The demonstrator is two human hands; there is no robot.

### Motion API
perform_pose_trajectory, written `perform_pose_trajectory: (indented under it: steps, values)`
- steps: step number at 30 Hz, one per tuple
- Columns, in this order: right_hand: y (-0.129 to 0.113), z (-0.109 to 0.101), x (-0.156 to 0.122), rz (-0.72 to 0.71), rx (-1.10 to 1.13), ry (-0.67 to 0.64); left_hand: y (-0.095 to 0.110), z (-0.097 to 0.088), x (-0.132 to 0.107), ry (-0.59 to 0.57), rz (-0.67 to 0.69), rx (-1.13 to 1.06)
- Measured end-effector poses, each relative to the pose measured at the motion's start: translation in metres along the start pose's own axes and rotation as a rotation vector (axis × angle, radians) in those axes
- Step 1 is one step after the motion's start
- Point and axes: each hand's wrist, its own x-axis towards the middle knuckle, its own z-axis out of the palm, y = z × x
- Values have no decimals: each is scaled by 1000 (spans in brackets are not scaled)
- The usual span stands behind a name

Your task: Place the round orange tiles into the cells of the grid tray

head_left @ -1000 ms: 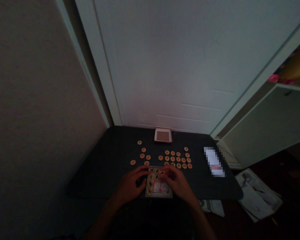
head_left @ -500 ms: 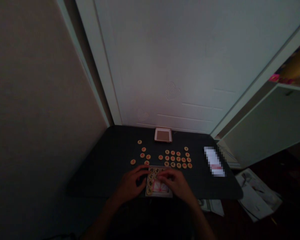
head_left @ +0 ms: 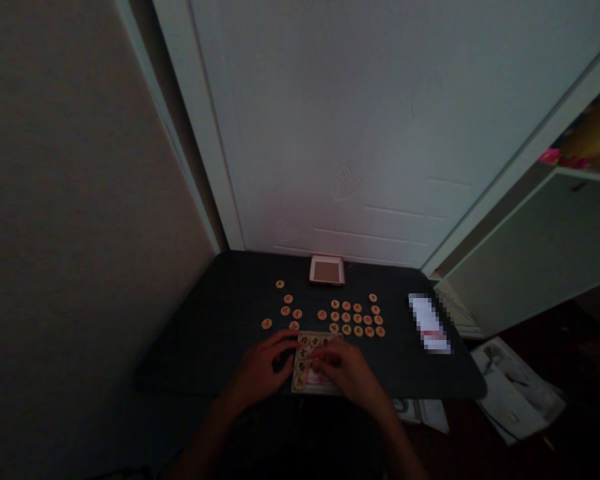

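A shallow open box (head_left: 325,391) lies at the table's front edge, with round wooden Chinese chess pieces (head_left: 301,367) along its left column and far row. A pink-marked sheet shows in its floor. My left hand (head_left: 263,367) is curved at the box's left side, fingertips at the far-left corner and thumb by the left wall, holding it steady. Over the box, my right hand (head_left: 347,370) has thumb and fingers pinched together on a Chinese chess piece, mostly covered by the fingertips. The right hand hides part of the box's right half.
Several more chess pieces (head_left: 358,319) lie face up on the dark table (head_left: 205,320) beyond the box, some in rows, others scattered to the left. A second shallow tray (head_left: 327,271) sits against the white door. A blurred white object (head_left: 429,325) lies at right; papers (head_left: 520,390) are below.
My right hand's fingertips have shifted slightly left and nearer to me within the box, and the fingers are more curled. My left hand stays at the box's left side.
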Motion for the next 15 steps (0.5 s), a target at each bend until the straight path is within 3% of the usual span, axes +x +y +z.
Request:
perform_pose_trajectory:
  steps: [9,15]
  values:
    - [7,7,-2,40,-10,-10,-1,1,-1,-6,-6,7]
    - [-1,5,-2,71,-61,-21,1,-2,0,-12,-9,10]
